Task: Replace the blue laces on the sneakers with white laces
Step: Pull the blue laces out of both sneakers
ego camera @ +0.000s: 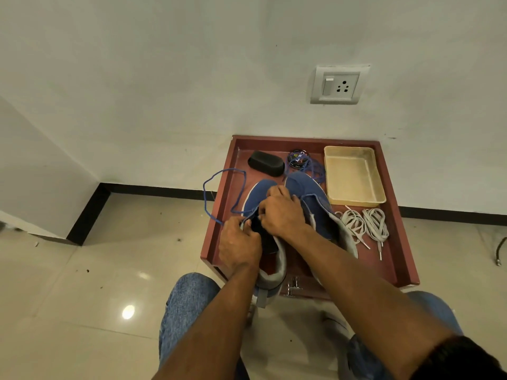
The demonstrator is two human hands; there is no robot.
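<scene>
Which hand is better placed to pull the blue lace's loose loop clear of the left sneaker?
Left hand: the blue lace loops out on its side, while the right hand works at the eyelets.

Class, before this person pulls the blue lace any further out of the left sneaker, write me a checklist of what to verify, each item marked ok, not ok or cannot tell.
1. Left sneaker steadied: left hand grips its collar. Ok.
2. Right hand on the lace at the eyelets: its fingers are curled there, but the pinch itself is hidden. Cannot tell.
3. Blue lace free to run: its loose loop hangs over the tray edge, no knot seen. Ok.
4. Right sneaker already unlaced: a second blue lace lies piled behind it, but its eyelets are covered. Cannot tell.
5. White laces at hand: two bundles lie on the tray beside the right sneaker. Ok.
</scene>
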